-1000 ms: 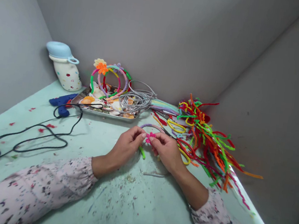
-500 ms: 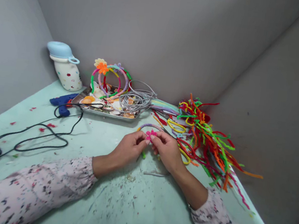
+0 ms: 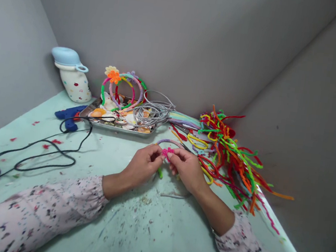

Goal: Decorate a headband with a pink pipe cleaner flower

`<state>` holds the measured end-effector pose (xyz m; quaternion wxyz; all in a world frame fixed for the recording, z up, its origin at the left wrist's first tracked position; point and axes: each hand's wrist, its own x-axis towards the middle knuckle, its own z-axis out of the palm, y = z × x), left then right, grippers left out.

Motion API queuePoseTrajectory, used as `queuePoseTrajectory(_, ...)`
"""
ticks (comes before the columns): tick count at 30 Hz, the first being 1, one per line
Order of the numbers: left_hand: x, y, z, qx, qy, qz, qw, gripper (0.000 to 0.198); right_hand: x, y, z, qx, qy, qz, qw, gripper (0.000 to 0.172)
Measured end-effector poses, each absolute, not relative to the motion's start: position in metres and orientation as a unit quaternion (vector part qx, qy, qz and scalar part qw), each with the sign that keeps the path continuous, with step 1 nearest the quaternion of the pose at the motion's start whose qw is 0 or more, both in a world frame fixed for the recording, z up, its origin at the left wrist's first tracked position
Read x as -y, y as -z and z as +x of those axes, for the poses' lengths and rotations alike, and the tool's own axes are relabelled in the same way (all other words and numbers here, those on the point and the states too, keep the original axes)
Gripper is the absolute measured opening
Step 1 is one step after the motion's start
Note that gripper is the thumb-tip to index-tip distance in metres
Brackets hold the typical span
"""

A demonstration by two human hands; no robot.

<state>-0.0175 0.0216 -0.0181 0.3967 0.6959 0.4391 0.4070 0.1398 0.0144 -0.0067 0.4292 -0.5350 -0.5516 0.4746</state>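
Note:
A small pink pipe-cleaner flower (image 3: 167, 153) is pinched between my two hands above the table's middle. My left hand (image 3: 144, 164) grips its left side with thumb and forefinger. From the right, my right hand (image 3: 187, 170) pinches the opposite edge, fingers curled. Just behind and partly under both hands lies a headband (image 3: 170, 142) wrapped in coloured pipe cleaner, its middle hidden by the fingers. A green end (image 3: 160, 173) shows below the left fingers. Scissors with red handles (image 3: 209, 163) lie right of my right hand.
A metal tray (image 3: 118, 128) holds finished flower headbands (image 3: 123, 90) and grey wire hoops (image 3: 154, 114). A blue glue gun (image 3: 70, 117) with a looping black cord lies left, near a white bottle (image 3: 76, 86). Loose pipe cleaners (image 3: 237, 163) are heaped at right.
The fingers have shifted slightly on the pink flower, and its petals look more bunched between them. Both hands stay in nearly the same place.

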Motion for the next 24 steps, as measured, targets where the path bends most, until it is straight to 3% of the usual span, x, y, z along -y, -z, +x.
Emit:
queuePoseTrajectory(16, -0.0251, 0.0244, -0.0139, -0.425, -0.385, 0.647, 0.502, 0.013, -0.0132, 0.0069, 0.1366, 0.541, -0.472, -0.526, 0.455, 0.018)
queuePoseTrajectory(24, -0.0227, 0.0197, -0.0144, -0.448, -0.387, 0.656, 0.468, 0.011, -0.0129, 0.0057, 0.1390, 0.563, -0.447, -0.541, 0.437, 0.017)
